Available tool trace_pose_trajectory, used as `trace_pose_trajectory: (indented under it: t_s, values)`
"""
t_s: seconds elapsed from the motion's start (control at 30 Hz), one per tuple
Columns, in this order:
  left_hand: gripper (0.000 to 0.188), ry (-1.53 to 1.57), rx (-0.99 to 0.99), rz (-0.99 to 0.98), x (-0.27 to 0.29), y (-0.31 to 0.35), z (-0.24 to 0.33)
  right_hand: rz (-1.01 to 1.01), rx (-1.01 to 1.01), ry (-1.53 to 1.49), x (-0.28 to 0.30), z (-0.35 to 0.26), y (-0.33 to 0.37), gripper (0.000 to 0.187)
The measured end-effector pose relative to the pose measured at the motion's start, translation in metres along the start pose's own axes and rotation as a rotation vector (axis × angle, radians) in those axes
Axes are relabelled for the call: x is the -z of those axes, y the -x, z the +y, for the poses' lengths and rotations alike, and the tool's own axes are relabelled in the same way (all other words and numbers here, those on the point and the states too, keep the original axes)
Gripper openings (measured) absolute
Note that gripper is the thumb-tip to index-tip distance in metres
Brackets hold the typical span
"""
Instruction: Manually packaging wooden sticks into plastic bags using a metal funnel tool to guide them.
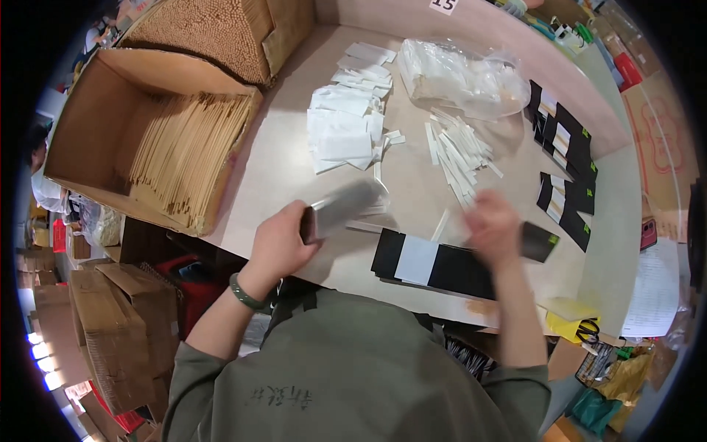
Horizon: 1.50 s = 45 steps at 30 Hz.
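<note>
My left hand (pixel 281 239) is wrapped round a long shiny grey packet (pixel 346 206), dark at its near end and tilted up over the table. Its far end is blurred. To the right my right hand (pixel 492 227) is smeared by motion, so its fingers cannot be read. Under and beside that hand lies a stack of black sleeves (pixel 456 267) with a white paper band (pixel 416 259), close to the table's front edge. Another black piece with a green mark (pixel 540 241) shows just right of the hand. Narrow white paper strips (pixel 460 151) lie loosely piled beyond it.
White paper packets (pixel 342 125) are heaped at the middle back, near a clear plastic bag (pixel 464 77). Banded black sleeves (pixel 565 199) line the right side. Cartons of thin sticks (pixel 188 155) and brown-ended sticks (pixel 199 33) stand left. A low partition (pixel 515 33) borders the table.
</note>
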State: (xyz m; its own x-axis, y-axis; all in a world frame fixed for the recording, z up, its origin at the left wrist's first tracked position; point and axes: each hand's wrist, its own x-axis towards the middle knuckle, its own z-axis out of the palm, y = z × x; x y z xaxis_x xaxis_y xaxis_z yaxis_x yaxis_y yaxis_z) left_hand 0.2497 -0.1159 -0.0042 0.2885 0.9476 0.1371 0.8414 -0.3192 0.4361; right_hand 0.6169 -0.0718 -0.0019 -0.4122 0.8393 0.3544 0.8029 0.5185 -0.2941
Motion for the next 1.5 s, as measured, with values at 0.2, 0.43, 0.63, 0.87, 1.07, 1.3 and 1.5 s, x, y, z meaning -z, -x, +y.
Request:
trace_pose_trajectory:
  t_s: [0.2,0.43,0.63,0.87,1.07,1.3,1.5]
  values:
    - [0.042,0.851,-0.013,-0.737,-0.005,0.008,0.042,-0.379,0.076,-0.242,0.010,-0.054,0.014,0.039]
    - [0.038,0.638,0.378,-0.519,-0.012,-0.002,0.046,-0.359,0.005,-0.107,-0.015,-0.098,0.004,0.034]
    - [0.048,0.253,0.192,-0.110,-0.029,0.020,0.018,-0.456,-0.398,-0.115,-0.037,-0.123,0.001,0.031]
    - [0.053,0.311,0.230,-0.156,-0.028,0.021,0.016,-0.364,-0.327,-0.216,-0.046,-0.121,0.004,0.028]
    - [0.054,0.300,0.236,-0.131,-0.024,0.022,0.014,-0.302,-0.306,-0.228,-0.055,-0.121,0.008,0.026]
    - [0.073,0.123,-0.031,-0.335,-0.001,0.019,-0.006,-0.427,-0.548,-0.284,-0.054,-0.121,-0.001,0.019]
    - [0.080,0.192,-0.331,-0.304,-0.001,-0.012,-0.001,-0.596,-0.300,-0.657,-0.035,-0.099,-0.032,0.014]
